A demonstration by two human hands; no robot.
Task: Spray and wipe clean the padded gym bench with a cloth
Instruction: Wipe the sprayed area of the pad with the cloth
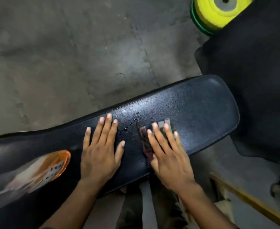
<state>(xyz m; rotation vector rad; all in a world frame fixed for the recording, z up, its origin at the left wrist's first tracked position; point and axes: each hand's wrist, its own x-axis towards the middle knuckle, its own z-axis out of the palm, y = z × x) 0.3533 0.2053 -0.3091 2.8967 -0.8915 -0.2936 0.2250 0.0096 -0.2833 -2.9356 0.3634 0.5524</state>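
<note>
The black padded gym bench runs across the view from lower left to right. Its middle shows wet droplets. My left hand lies flat on the pad with fingers spread, holding nothing. My right hand presses flat on a dark red and grey checked cloth, which sticks out beyond the fingertips and past the thumb side. An orange-and-white labelled bottle, blurred, lies on the bench at the lower left.
A grey puzzle-mat floor lies behind the bench. A yellow and green weight plate stands at the top right. A large black pad fills the right side. A wooden stick crosses the lower right.
</note>
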